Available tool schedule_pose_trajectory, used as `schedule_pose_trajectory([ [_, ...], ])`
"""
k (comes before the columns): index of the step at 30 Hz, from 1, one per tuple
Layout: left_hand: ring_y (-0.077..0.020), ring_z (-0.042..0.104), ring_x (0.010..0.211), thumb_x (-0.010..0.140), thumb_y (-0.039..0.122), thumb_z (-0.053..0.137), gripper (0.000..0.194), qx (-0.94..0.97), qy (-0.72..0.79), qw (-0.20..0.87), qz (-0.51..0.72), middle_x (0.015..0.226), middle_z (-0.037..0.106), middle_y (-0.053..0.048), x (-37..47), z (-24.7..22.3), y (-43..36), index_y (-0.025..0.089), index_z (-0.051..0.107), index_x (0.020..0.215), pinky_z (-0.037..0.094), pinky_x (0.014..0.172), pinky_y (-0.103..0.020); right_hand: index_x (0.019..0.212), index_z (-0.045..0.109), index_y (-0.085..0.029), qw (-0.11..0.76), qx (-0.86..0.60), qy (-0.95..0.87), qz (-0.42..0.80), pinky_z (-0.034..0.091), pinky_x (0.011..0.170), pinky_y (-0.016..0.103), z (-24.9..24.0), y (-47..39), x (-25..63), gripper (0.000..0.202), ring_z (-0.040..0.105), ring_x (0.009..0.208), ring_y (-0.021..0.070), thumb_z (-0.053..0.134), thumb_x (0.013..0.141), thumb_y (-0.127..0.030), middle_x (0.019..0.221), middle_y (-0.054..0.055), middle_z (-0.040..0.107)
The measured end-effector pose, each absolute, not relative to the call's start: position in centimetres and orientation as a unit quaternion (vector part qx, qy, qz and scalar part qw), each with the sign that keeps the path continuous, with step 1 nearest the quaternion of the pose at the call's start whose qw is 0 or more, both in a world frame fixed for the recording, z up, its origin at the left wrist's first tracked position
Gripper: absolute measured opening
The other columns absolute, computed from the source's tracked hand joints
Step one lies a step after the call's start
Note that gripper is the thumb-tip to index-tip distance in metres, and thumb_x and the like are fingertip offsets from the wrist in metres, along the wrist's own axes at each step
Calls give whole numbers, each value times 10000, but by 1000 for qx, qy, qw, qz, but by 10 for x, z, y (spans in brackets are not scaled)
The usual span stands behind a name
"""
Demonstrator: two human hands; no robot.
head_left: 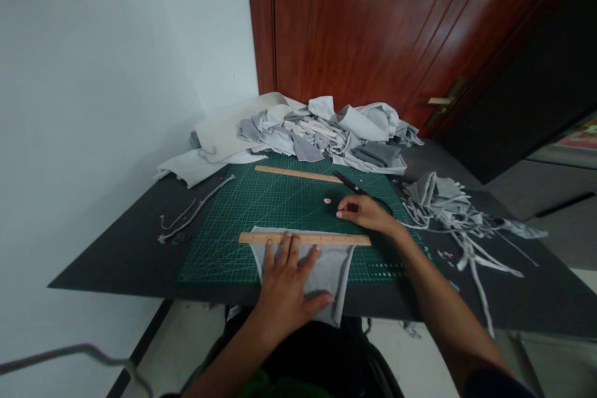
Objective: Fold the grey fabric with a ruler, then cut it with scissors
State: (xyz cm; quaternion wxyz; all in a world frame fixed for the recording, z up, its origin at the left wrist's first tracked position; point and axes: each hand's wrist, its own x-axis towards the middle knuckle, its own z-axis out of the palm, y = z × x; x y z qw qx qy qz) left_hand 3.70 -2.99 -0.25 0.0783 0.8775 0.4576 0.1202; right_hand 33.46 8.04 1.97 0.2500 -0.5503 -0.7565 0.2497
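Observation:
My left hand [289, 286] lies spread on a wooden ruler [345, 239] and on the grey fabric piece [329, 267] beneath it. The ruler runs across the fabric near its far edge, and the fabric's near end hangs over the table edge. My right hand [366, 212] is over the green cutting mat [214, 249], its fingers loosely curled with a gap between thumb and fingers. Just left of its fingertips, apart from them, is a small pink piece [327, 201], perhaps tailor's chalk. Black scissors [347, 182] lie right behind that hand, partly hidden by it.
A second wooden ruler [298, 173] lies across the far part of the mat. Behind it is a heap of grey and white fabric scraps [321, 134]. More scraps and strips [441, 199] lie at the right, and thin cords [200, 208] at the left. A wall and a door stand behind.

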Motion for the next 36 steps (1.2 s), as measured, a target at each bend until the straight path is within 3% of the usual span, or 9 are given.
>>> schedule_pose_trajectory([
  [3,-457,210,1585,758,848,670,992,876,463,76,115,1705,324,-156,33,-6,-26,342,466,1587,65,1242,-728,1035,749,-192,205,-515,-785,277,484,673,277,29,64,332,392,638,773,195,894,755,-426,890,20,702],
  [9,-478,206,1579,806,848,614,949,849,512,58,120,1691,358,-150,30,-8,-18,325,474,1586,85,1219,-763,1027,694,-192,147,-533,-815,174,474,809,308,33,57,311,156,644,907,217,740,943,-315,1047,74,665],
  [15,-488,187,1580,826,819,618,912,844,516,56,132,1702,345,-116,28,-6,-14,330,477,1583,83,1223,-762,1048,689,-203,160,-502,-836,152,453,880,330,27,56,305,170,637,1025,258,759,939,-312,1069,88,667],
  [21,-446,132,1606,907,708,611,780,847,515,64,112,1724,288,-125,23,2,-8,318,492,1572,135,1234,-726,945,655,-196,200,-502,-827,156,462,761,278,17,62,306,66,631,826,191,714,946,-226,935,40,652],
  [24,-438,165,1602,917,706,597,782,845,523,65,95,1707,327,-132,26,8,-9,307,482,1579,105,1244,-720,889,634,-199,236,-527,-805,136,463,785,301,11,69,313,101,634,853,213,658,973,-250,921,52,661],
  [30,-435,213,1591,900,714,606,765,838,532,54,105,1682,391,-103,29,9,-13,337,507,1559,105,1252,-715,1051,646,-206,306,-594,-739,86,490,805,345,-6,84,327,112,667,882,256,576,990,-269,963,77,718],
  [36,-469,255,1568,888,743,587,781,820,556,30,129,1673,401,-119,27,1,-6,321,536,1543,154,1233,-730,1163,639,-191,323,-637,-699,30,515,876,375,-20,93,327,207,678,992,290,538,983,-193,1084,134,716],
])
